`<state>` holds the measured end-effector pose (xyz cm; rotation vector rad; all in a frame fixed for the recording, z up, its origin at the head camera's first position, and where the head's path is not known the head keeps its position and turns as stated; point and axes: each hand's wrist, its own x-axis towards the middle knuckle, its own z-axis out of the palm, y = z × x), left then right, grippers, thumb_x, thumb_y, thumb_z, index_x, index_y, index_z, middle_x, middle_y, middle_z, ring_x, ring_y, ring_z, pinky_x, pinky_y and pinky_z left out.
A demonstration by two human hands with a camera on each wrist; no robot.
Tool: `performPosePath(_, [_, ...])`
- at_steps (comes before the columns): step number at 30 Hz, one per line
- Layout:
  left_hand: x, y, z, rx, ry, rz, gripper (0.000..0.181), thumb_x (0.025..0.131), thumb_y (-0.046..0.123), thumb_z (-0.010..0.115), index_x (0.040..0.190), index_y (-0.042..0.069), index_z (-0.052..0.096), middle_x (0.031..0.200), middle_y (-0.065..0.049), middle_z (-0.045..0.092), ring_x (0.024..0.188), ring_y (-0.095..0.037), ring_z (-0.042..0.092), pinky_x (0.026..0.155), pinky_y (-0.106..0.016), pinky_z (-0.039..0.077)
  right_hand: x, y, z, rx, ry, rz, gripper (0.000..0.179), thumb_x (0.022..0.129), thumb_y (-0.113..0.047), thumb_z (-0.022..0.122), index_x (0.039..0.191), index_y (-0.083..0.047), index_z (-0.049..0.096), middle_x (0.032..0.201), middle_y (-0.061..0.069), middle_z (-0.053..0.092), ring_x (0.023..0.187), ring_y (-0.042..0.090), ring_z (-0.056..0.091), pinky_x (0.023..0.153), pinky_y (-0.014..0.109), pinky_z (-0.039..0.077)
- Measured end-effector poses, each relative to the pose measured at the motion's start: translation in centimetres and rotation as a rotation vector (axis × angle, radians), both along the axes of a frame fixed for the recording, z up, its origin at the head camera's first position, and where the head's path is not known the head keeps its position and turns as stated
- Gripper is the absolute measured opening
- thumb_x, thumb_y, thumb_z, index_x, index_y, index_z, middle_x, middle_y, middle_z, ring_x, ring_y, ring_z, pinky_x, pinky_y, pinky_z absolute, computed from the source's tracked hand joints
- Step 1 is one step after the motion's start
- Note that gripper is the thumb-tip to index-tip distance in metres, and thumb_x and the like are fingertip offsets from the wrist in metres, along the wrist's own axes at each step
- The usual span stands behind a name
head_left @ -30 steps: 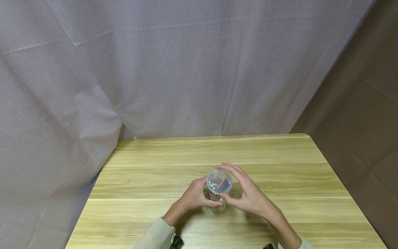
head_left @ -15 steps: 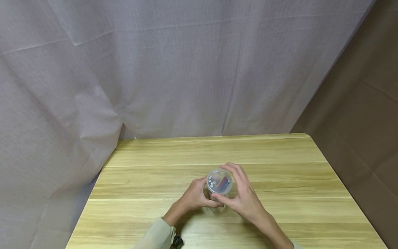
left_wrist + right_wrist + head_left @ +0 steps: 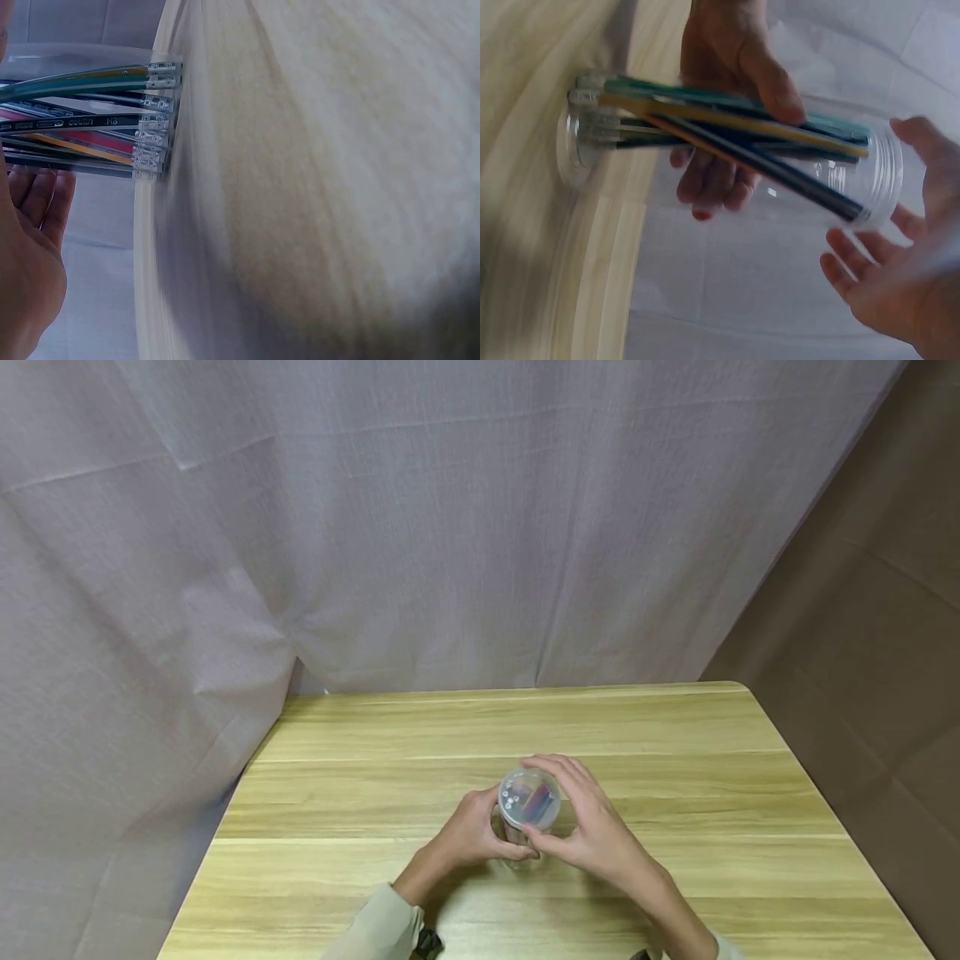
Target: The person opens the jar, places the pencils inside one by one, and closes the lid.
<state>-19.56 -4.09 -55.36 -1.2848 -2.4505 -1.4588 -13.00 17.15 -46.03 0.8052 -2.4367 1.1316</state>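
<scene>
A clear plastic jar [image 3: 705, 142] full of pencils stands upright on the wooden table. Around its body the left hand [image 3: 472, 831] is wrapped, thumb on the near side. My right hand [image 3: 592, 835] curves round the clear lid [image 3: 529, 797] on top, thumb at the near edge and fingers at the far edge. Through the lid several white round pencil ends show. Dark, green, yellow and red pencils [image 3: 82, 124] lean inside the jar in the left wrist view. In the right wrist view the jar is slightly blurred.
The light wooden table [image 3: 360, 777] spreads around the jar. A grey curtain [image 3: 420, 543] hangs behind its back edge and along the left. To the right is a brown cloth wall [image 3: 862, 652]. Dark straps show near the wrists.
The right hand has shifted its hold on the lid, turning leftward and then back out to the right. White ends under the lid sit slightly differently. The left hand stays in place.
</scene>
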Motion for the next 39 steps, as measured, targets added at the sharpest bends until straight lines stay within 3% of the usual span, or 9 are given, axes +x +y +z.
performPosePath(6, [0.0,0.0,-0.1,0.008,-0.001,-0.004,0.08,0.075,0.032,0.098,0.143,0.012,0.061,0.121,0.0,0.076,0.11,-0.008,0.07,0.102,-0.029,0.056,0.3,-0.5,-0.1,0.043,0.036,-0.061,0.08,0.081,-0.034,0.093,0.149,-0.015,0.056,0.151,0.004,0.052,0.139,0.028,0.048,0.111,0.061,0.046])
performPosePath(11, [0.0,0.0,-0.1,0.001,0.006,-0.009,0.082,0.076,0.032,0.097,0.146,0.01,0.059,0.124,-0.003,0.075,0.113,-0.011,0.07,0.104,-0.03,0.055,0.1,0.1,0.4,0.074,0.002,0.024,0.075,0.081,-0.026,0.091,0.148,-0.018,0.057,0.158,0.002,0.05,0.148,0.031,0.043,0.117,0.068,0.035])
performPosePath(14, [0.0,-0.1,-0.1,0.001,-0.005,-0.009,0.086,0.076,0.03,0.098,0.148,0.009,0.057,0.125,-0.004,0.075,0.114,-0.011,0.07,0.104,-0.03,0.054,-0.1,0.3,0.8,0.093,0.009,0.052,0.069,0.079,-0.023,0.091,0.143,-0.017,0.062,0.153,0.0,0.056,0.144,0.029,0.049,0.116,0.067,0.038])
performPosePath(18, [0.0,-0.1,-0.1,0.0,-0.014,-0.01,0.086,0.076,0.03,0.098,0.149,0.01,0.057,0.125,-0.003,0.075,0.114,-0.01,0.069,0.103,-0.03,0.055,-0.2,0.2,1.0,0.113,0.048,0.015,0.067,0.076,-0.025,0.094,0.136,-0.017,0.067,0.146,0.002,0.062,0.134,0.029,0.057,0.109,0.066,0.045])
performPosePath(26, [-0.1,0.0,-0.1,0.005,-0.036,0.006,0.085,0.072,0.031,0.1,0.145,0.012,0.06,0.119,0.001,0.076,0.108,-0.007,0.069,0.099,-0.028,0.057,-0.1,-0.3,0.9,0.113,0.085,-0.058,0.063,0.074,-0.033,0.098,0.128,-0.016,0.071,0.137,0.006,0.066,0.128,0.025,0.058,0.108,0.056,0.047])
performPosePath(32, [-0.1,0.0,-0.2,-0.004,-0.018,0.006,0.087,0.073,0.032,0.099,0.147,0.012,0.058,0.121,0.0,0.076,0.11,-0.008,0.069,0.1,-0.029,0.056,0.0,-0.4,0.6,0.103,0.101,-0.083,0.065,0.073,-0.036,0.098,0.129,-0.017,0.071,0.137,0.002,0.064,0.127,0.024,0.058,0.107,0.053,0.048])
performPosePath(39, [0.0,-0.1,-0.1,-0.021,-0.018,-0.001,0.08,0.076,0.032,0.098,0.143,0.01,0.06,0.123,-0.001,0.075,0.113,-0.01,0.069,0.102,-0.03,0.055,0.2,0.2,0.8,0.124,0.071,-0.029,0.075,0.079,-0.034,0.093,0.144,-0.017,0.061,0.154,0.006,0.054,0.144,0.033,0.048,0.114,0.068,0.039])
